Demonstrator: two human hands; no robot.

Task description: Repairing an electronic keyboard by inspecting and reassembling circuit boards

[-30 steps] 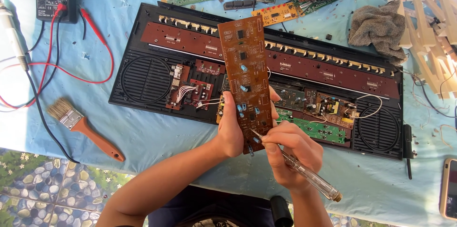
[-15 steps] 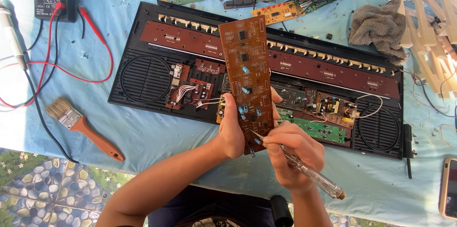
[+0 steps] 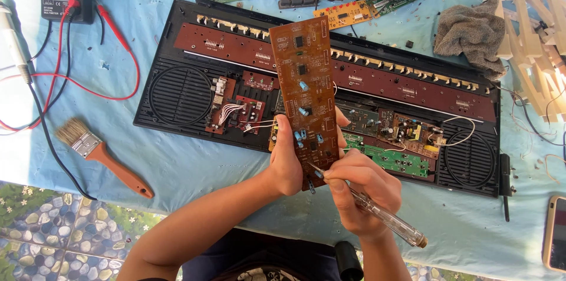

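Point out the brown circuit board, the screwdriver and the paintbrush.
brown circuit board (image 3: pixel 306 89), head view, middle of its component face.
screwdriver (image 3: pixel 386 220), head view, clear handle.
paintbrush (image 3: pixel 115 166), head view, orange handle.

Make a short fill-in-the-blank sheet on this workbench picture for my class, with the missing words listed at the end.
1. The left hand holds a long brown ____ upright.
2. The right hand holds a clear-handled ____ against its lower end.
3. The paintbrush lies on a ____ cloth.
4. A grey rag lies at the ____ end of the opened black case.

Missing words: circuit board; screwdriver; blue; right
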